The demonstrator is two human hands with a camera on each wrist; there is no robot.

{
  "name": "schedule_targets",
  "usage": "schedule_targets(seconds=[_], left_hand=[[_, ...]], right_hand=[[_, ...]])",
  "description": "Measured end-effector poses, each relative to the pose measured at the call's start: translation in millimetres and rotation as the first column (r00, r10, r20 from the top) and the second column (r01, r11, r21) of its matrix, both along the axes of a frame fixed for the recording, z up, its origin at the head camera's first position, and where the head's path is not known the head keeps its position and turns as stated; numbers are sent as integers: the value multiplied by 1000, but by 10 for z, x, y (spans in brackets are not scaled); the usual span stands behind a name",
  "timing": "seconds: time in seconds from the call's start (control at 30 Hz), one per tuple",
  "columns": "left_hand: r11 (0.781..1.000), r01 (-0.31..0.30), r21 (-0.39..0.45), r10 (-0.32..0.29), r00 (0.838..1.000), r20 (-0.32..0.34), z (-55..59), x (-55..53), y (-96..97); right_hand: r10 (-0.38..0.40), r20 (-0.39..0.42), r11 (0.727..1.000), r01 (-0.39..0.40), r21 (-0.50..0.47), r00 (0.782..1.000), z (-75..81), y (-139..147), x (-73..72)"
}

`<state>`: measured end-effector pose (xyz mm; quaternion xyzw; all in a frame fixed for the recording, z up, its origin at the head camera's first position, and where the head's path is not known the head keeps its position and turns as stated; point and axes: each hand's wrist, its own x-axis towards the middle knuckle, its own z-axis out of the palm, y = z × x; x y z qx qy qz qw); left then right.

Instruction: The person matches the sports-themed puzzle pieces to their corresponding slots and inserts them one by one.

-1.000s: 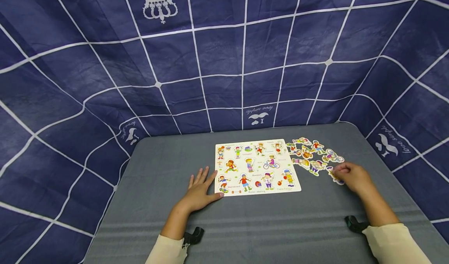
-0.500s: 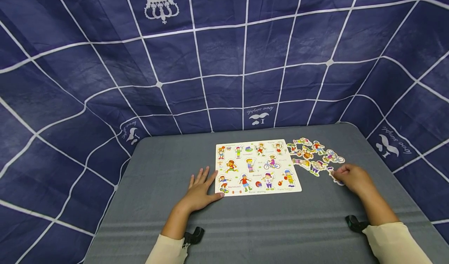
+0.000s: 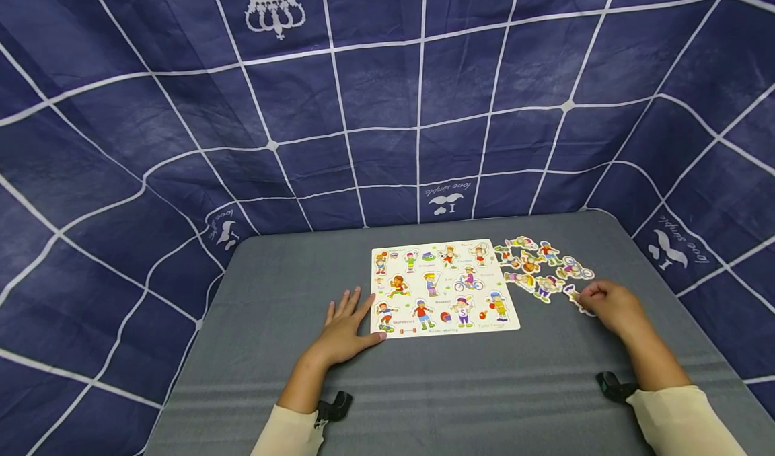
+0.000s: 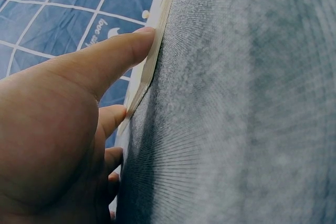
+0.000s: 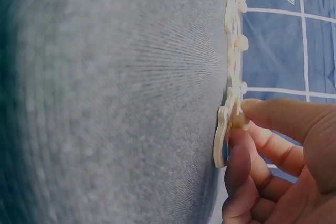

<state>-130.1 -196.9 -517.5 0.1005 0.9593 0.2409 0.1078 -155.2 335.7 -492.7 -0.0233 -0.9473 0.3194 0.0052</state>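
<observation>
A white peg puzzle board [image 3: 445, 294], printed with children playing sports, lies on the grey table. My left hand [image 3: 342, 331] is spread flat at its left side, the thumb on the near left corner; in the left wrist view, the thumb [image 4: 113, 53] lies against the board's edge [image 4: 153, 59]. To the right of the board, my right hand [image 3: 611, 305] pinches a puzzle piece [image 3: 573, 294] at the near end of the loose pieces. The right wrist view shows thumb and fingers around the knob [image 5: 240, 120] of this piece, which stays low at the table surface; the fingers hide part of it.
Several loose puzzle pieces [image 3: 547, 288] lie in a cluster against the board's right side, their knobs [image 5: 241, 42] standing up in the right wrist view. Dark blue cloth with white lines [image 3: 387, 160] hangs behind and on both sides of the grey table [image 3: 472, 389].
The right fingertips have shifted very slightly to the right at the puzzle piece. The left hand and the board have stayed where they were.
</observation>
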Motion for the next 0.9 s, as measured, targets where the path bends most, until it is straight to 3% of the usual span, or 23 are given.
schedule_targets(seconds=[0.23,0.4,0.9], left_hand=[[1000,-2,2,2,1000,-2,15,4,1],[1000,-1,2,1,1000,-4,18,11,2],[1000,1,-6,-1,1000,-6,4,5,-4]], right_hand=[[4,-35,1000,-3,14,999,42,-11,12],[6,-102,1000,-4,13,995,59,-73,26],[-33,-214,996,15,-87,976,98,-311,27]])
